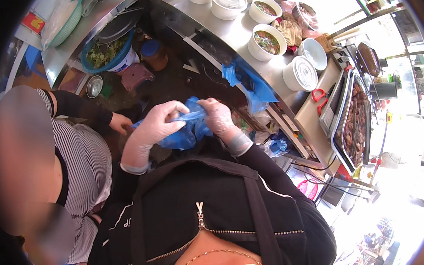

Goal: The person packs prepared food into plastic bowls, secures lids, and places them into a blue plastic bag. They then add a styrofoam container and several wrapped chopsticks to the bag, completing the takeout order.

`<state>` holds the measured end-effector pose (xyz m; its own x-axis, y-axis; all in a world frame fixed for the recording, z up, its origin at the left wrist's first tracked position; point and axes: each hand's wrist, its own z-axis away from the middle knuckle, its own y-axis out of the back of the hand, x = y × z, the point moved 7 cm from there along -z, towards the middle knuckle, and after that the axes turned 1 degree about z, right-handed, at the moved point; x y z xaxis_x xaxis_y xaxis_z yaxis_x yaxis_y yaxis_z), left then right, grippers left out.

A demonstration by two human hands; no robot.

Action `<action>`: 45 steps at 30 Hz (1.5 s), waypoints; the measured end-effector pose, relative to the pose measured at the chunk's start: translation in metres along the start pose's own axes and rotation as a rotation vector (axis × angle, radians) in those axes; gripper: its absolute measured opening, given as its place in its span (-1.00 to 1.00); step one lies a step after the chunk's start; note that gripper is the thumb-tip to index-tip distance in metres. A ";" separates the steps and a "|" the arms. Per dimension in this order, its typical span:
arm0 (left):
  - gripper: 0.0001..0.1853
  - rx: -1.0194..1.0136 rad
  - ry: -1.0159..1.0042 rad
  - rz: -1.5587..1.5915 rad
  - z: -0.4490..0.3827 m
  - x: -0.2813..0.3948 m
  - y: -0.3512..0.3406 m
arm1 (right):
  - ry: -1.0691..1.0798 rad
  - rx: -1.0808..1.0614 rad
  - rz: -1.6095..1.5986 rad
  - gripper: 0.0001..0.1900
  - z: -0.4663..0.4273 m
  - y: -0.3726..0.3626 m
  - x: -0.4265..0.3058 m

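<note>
In front of my chest, a blue plastic bag (179, 137) hangs between my two hands, its upper part pulled into a twisted strip. My left hand (151, 124), in a clear disposable glove, pinches one end of that strip between thumb and fingers. The other end is gripped by my right hand (220, 116), gloved the same way. My fingers and the folds partly cover the bag, so I cannot tell what is inside it.
On the steel counter (234, 43) stand several white bowls, including an uncovered soup bowl (267, 42) and a lidded bowl (300, 73). Red-handled scissors (319, 98) lie near a tray of cooked meat (354, 118). A co-worker's hand (120, 123) is close on my left, before a tub of greens (106, 53).
</note>
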<state>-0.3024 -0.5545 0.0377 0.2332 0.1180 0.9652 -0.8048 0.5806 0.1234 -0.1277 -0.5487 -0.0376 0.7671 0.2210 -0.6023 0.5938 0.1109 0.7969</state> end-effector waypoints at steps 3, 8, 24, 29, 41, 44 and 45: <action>-0.76 0.202 0.019 -0.678 0.001 -0.030 0.047 | -0.030 0.061 -0.115 -0.67 -0.012 0.025 0.013; -0.79 0.450 0.025 -0.477 -0.029 -0.091 0.088 | -0.079 0.096 -0.088 -0.68 -0.043 0.048 0.050; -0.57 0.233 -0.010 -0.565 -0.099 -0.053 0.040 | -0.279 -0.094 0.088 -0.49 -0.059 0.019 0.150; -0.59 0.149 -0.110 -0.512 -0.115 -0.039 0.007 | -0.236 -0.110 0.072 -0.54 -0.045 0.008 0.128; -0.47 0.010 -0.104 -0.748 -0.106 -0.073 -0.049 | 0.076 -0.019 0.122 -0.89 -0.078 -0.012 0.101; -0.45 -0.086 -0.048 -0.858 -0.108 -0.086 -0.059 | -0.029 0.084 0.004 -0.88 -0.140 -0.006 0.101; -0.47 -0.077 -0.044 -0.877 -0.110 -0.087 -0.061 | -0.037 0.094 -0.029 -0.88 -0.161 -0.013 0.101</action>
<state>-0.2135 -0.5118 -0.0794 0.7269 -0.4264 0.5383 -0.3062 0.5004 0.8098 -0.0966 -0.3722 -0.1011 0.7570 0.1825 -0.6275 0.6345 0.0245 0.7725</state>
